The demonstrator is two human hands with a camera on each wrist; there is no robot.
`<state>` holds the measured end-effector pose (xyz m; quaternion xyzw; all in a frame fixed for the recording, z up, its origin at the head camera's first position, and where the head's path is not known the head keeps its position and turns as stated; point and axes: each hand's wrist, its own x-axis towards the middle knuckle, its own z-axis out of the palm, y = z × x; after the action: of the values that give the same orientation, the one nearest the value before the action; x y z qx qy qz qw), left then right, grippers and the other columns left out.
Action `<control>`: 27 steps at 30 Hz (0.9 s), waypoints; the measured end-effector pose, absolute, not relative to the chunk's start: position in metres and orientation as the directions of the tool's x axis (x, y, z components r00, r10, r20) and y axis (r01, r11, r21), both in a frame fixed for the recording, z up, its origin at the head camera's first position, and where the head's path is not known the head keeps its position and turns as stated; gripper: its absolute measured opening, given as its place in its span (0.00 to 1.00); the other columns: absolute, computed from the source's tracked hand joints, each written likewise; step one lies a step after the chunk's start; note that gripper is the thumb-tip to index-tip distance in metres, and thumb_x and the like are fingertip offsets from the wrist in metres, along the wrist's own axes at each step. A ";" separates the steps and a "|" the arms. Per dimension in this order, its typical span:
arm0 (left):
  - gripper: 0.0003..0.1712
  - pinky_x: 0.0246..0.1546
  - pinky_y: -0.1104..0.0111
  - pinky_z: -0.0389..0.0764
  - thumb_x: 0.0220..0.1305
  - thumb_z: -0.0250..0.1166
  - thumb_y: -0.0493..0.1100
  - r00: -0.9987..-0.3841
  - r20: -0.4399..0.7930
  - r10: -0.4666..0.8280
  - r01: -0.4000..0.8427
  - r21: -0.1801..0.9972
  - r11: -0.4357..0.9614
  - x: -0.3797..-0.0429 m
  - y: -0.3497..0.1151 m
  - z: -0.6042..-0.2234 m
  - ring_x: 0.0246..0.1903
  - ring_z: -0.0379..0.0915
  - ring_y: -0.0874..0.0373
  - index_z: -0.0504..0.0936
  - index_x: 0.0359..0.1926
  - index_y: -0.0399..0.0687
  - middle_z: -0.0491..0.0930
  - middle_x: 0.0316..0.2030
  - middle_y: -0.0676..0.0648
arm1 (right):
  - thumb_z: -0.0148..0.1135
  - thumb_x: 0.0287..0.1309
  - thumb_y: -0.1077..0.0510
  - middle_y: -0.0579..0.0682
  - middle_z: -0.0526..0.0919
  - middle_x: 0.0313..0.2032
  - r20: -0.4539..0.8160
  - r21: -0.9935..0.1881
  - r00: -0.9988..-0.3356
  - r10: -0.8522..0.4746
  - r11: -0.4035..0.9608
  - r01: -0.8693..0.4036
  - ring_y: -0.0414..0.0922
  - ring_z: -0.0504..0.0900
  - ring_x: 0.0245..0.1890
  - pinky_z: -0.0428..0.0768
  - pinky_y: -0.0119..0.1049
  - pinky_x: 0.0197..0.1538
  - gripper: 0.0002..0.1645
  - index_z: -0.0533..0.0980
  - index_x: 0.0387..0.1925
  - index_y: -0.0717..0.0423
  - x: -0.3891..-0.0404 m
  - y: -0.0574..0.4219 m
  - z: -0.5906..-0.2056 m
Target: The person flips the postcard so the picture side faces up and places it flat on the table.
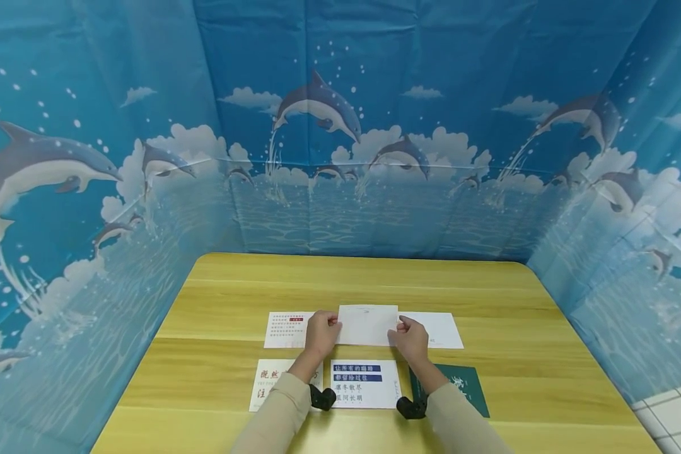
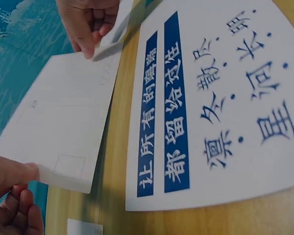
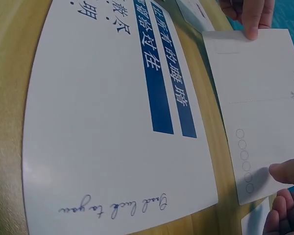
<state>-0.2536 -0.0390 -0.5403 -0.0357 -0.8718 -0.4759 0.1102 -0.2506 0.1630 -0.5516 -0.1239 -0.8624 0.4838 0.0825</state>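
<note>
Both hands hold one white postcard (image 1: 367, 326), its address side facing up with a stamp box, a dividing line and a column of small circles. My left hand (image 1: 321, 334) pinches its left edge. At the opposite edge, my right hand (image 1: 411, 340) pinches it between thumb and fingers. In the wrist views the postcard (image 2: 63, 112) appears raised and tilted off the table. Just nearer to me lies a white card with blue bands and Chinese lettering (image 1: 369, 394); "Good luck to you" (image 3: 112, 205) is written along one end.
On the wooden table (image 1: 204, 378) lie a card with small text (image 1: 278, 334), a card with red lettering (image 1: 261, 394), a dark green card (image 1: 472, 384) and a white card (image 1: 444, 329), partly covered by hands or arms. A dolphin-print curtain (image 1: 369, 214) surrounds the table.
</note>
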 end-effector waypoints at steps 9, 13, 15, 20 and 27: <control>0.06 0.31 0.67 0.75 0.56 0.63 0.33 -0.967 0.253 -0.012 0.194 0.771 0.607 -0.251 -0.042 -0.541 0.31 0.71 0.55 0.83 0.35 0.35 0.74 0.28 0.48 | 0.64 0.50 0.65 0.58 0.79 0.31 0.044 -0.852 -0.964 0.264 0.514 0.102 0.50 0.74 0.32 0.76 0.38 0.35 0.19 0.76 0.44 0.74 -0.251 0.168 -0.550; 0.07 0.33 0.65 0.76 0.57 0.63 0.34 -0.962 0.271 0.010 0.220 0.756 0.616 -0.251 -0.045 -0.542 0.32 0.73 0.54 0.83 0.36 0.35 0.75 0.29 0.47 | 0.64 0.52 0.64 0.59 0.79 0.32 0.062 -0.842 -0.966 0.252 0.533 0.086 0.50 0.74 0.33 0.76 0.39 0.35 0.17 0.78 0.43 0.72 -0.249 0.172 -0.553; 0.07 0.34 0.64 0.76 0.58 0.63 0.34 -0.960 0.281 0.012 0.229 0.756 0.613 -0.250 -0.046 -0.542 0.33 0.73 0.53 0.83 0.36 0.35 0.76 0.30 0.47 | 0.63 0.53 0.64 0.59 0.80 0.33 0.072 -0.839 -0.969 0.236 0.540 0.069 0.51 0.75 0.33 0.77 0.39 0.35 0.17 0.78 0.43 0.72 -0.247 0.174 -0.554; 0.08 0.34 0.65 0.76 0.57 0.63 0.35 -0.948 0.317 0.027 0.271 0.759 0.593 -0.248 -0.051 -0.545 0.33 0.73 0.54 0.84 0.37 0.35 0.76 0.30 0.48 | 0.64 0.53 0.63 0.59 0.81 0.33 0.121 -0.828 -0.976 0.182 0.561 0.002 0.49 0.75 0.32 0.77 0.39 0.35 0.16 0.79 0.41 0.71 -0.245 0.179 -0.556; 0.07 0.33 0.66 0.76 0.56 0.64 0.33 -0.929 0.359 0.086 0.346 0.763 0.546 -0.244 -0.058 -0.549 0.32 0.73 0.56 0.84 0.36 0.35 0.76 0.29 0.48 | 0.64 0.53 0.63 0.54 0.80 0.27 0.169 -0.843 -0.981 0.091 0.529 -0.096 0.43 0.74 0.25 0.74 0.31 0.28 0.12 0.81 0.36 0.69 -0.239 0.188 -0.556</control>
<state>-0.2443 -0.0578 -0.5486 -0.1244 -0.8677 -0.4602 0.1412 -0.2386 0.1883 -0.5562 0.0015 -0.8690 0.4853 0.0964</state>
